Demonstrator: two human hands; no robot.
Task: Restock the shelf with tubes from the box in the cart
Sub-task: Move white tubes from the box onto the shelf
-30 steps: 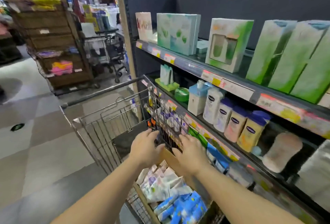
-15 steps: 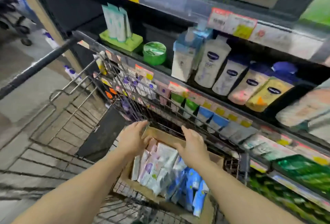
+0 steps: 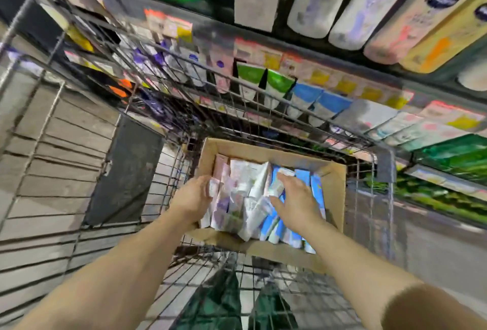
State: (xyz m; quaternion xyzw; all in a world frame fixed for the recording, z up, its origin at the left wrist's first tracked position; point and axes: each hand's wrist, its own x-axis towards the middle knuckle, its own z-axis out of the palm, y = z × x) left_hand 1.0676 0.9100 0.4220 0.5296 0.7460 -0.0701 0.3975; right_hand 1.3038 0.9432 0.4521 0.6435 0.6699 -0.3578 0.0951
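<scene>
Both hands are down in the cardboard box [image 3: 333, 192] in the cart [image 3: 379, 161], picking stock: the left hand [image 3: 193, 196] curls round pink-and-white tubes [image 3: 224, 198], the right hand [image 3: 296, 202] lies spread over blue tubes [image 3: 315, 190] beneath it, which it must probably grasp before lifting them to the shelf [image 3: 342, 66] beyond.

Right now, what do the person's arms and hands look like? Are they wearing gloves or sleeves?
No gloves and no sleeves show. The left hand and the right hand are bare, and both forearms are bare as far as the picture reaches. I can see no watch, ring or bracelet on either one. The picture is a bit blurry, so something very small could be missed.
</scene>
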